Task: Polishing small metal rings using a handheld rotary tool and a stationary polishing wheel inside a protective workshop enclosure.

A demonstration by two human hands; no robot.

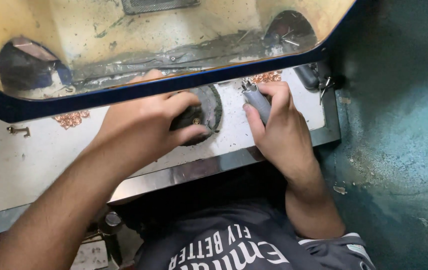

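the left hand (146, 127) closes its fingers and thumb around a dark round block (201, 114) resting on the white bench (34, 155). just beside it, the right hand (279, 120) wraps tightly around a grey handpiece (256, 100), tip pointing away from the person.

White workbench (34, 155): copper bits (71, 119), dark round block (206, 111).

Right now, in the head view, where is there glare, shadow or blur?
Head view: the yellowish transparent shield with blue rim is smeared and hazy; the left hand on the dark round block looks slightly soft; the right hand holds the grey cylindrical handpiece; deep shadow under the steel table edge.
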